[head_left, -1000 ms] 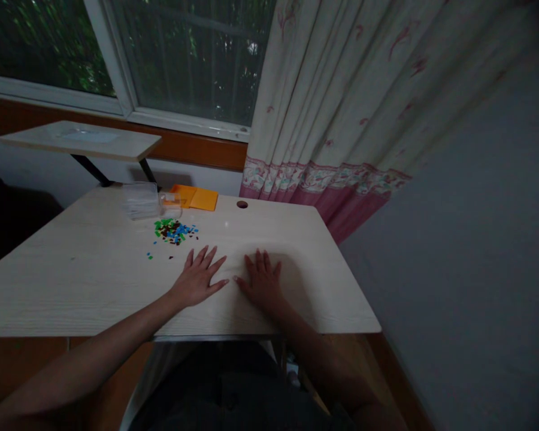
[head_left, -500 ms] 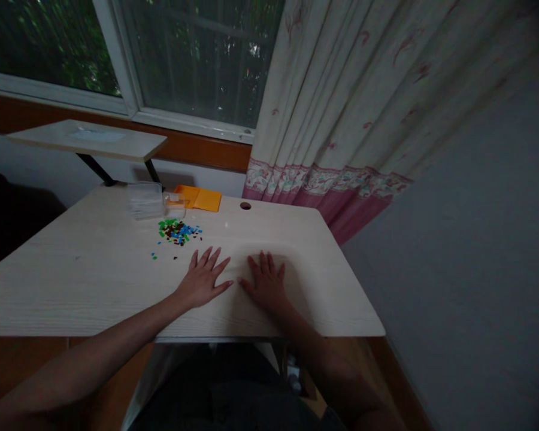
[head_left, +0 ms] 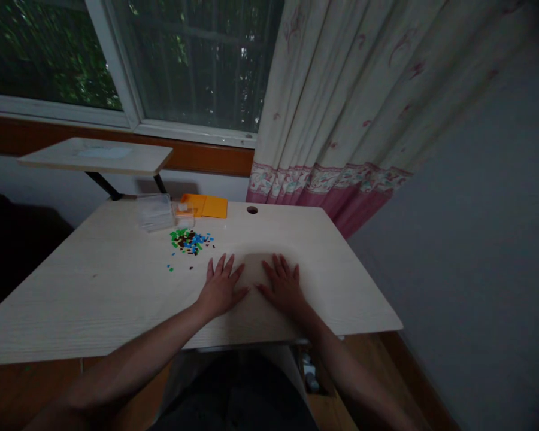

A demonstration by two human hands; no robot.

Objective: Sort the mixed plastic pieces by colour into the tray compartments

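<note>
My left hand rests palm down on the pale wooden table, fingers spread, holding nothing. To its right, my right hand also lies flat with fingers apart and nothing in it. The two thumbs point toward each other with a small gap between. Beyond my left hand is a loose pile of small green, blue and dark brown pieces; a few strays lie on its near side. Neither hand touches them. The pieces are too small to tell their kind.
Behind the pile stand a clear plastic box, a smaller clear container and an orange-yellow flat case. A raised shelf is at the back left. A round hole pierces the tabletop. A curtain hangs behind.
The view has shifted and tilted slightly, so the table and its things appear a little farther right and lower. Both hands stay flat on the table; the pile looks the same.
</note>
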